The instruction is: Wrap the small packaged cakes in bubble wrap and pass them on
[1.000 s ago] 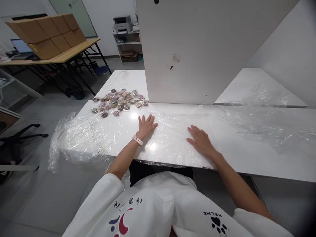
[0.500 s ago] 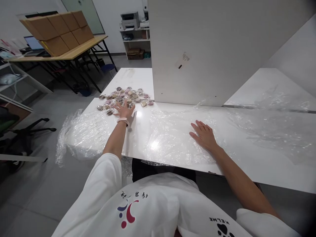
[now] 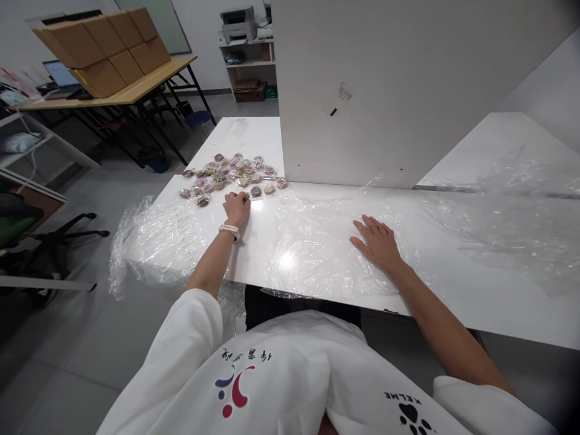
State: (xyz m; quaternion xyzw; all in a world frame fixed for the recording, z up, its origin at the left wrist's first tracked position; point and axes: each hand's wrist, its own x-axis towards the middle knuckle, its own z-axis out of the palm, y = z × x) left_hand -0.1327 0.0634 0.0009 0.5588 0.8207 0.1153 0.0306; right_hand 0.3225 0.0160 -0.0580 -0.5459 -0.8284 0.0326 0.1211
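My left hand (image 3: 236, 208) is low over the white table with its fingers curled together, at the near edge of a spread of small round wrapped sweets or biscuits (image 3: 220, 179). Whatever its fingers hold, if anything, is hidden under them. Just right of the fingertips is a dark wrapped round piece (image 3: 256, 191). My right hand (image 3: 377, 243) lies flat and open, fingers spread, on clear plastic bubble wrap (image 3: 317, 254) that covers the middle of the table. The wrapped pieces are brown, pink and yellowish.
More bubble wrap (image 3: 156, 248) hangs over the table's left end, and another sheet (image 3: 512, 229) lies at right. A tall white panel (image 3: 353, 90) stands behind the table (image 3: 475, 308). Cardboard boxes (image 3: 109, 51) sit on a wooden desk at far left, with a chair base (image 3: 67, 232) nearer.
My left hand was spread over the wrapped pieces; it has drawn back a little toward me and its fingers have curled in. My right hand stays flat on the bubble wrap.
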